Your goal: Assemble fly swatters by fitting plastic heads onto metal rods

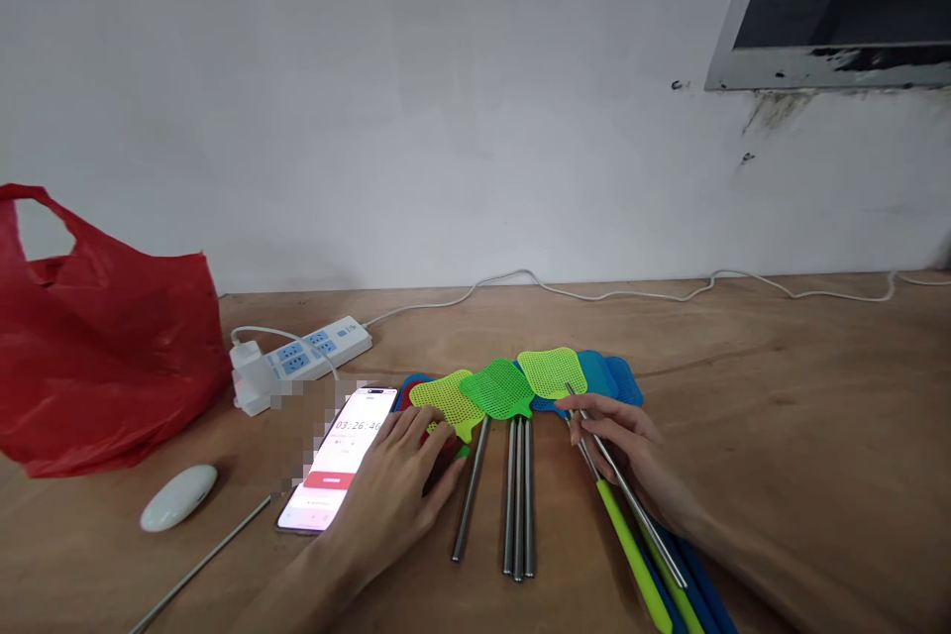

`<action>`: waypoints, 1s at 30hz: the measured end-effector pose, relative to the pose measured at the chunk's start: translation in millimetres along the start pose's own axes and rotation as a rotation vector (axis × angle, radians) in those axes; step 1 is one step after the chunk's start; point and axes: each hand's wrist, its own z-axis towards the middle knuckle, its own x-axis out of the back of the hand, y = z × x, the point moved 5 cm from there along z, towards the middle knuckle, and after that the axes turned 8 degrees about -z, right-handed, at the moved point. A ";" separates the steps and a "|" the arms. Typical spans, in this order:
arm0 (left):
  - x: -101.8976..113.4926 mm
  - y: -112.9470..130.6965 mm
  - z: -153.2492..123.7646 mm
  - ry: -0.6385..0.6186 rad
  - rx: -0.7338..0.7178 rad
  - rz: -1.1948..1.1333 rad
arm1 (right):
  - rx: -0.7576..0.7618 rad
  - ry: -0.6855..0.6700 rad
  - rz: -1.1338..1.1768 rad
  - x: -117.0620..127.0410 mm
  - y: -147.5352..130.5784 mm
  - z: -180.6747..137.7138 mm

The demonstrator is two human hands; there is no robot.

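Note:
A thin metal rod (639, 505) slants through my right hand (620, 441), pinched near its upper end between thumb and fingers. Beneath it lie a yellow-green swatter handle (631, 555) and several blue and green handles. My left hand (401, 475) is palm down, fingers bent and thumb apart, over the yellow mesh swatter head (446, 399) and a red head mostly hidden behind it. A green mesh head (499, 388) and another yellow head (551, 371) overlap in the middle, with blue heads (624, 379) at the right. Several loose metal tubes (518, 505) lie between my hands.
A phone with a lit timer screen (338, 466) lies beside my left forearm. Further left are a white mouse (178, 497), a thin rod (200, 565) and a red plastic bag (111, 347). A power strip (319, 350) trails its cable (609, 295) along the wall.

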 end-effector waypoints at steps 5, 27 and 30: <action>1.1 5.1 -0.1 -0.025 -0.051 -0.084 | -0.003 -0.016 -0.089 0.2 0.5 0.0; 1.1 1.2 -0.5 0.003 -0.026 -0.060 | 0.059 -0.062 -0.137 -0.2 2.4 -0.2; 2.0 0.8 0.1 -0.005 -0.023 -0.046 | 0.070 -0.064 -0.135 -0.2 2.4 -1.1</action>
